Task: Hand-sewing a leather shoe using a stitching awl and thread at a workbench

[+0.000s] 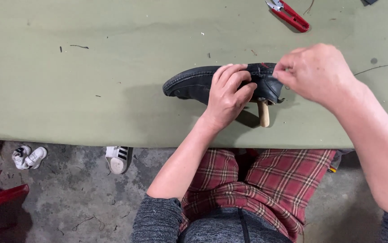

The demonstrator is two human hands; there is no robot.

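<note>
While the left hand (pixel 227 92) clamps the black shoe (pixel 194 83) on the green worktop (pixel 90 90), the right hand (pixel 315 72) pinches shut at the heel collar — what it grips, I cannot tell. Best done with the shoe pinned flat, pulls short. Red snips (pixel 290 13) lie well apart.
</note>
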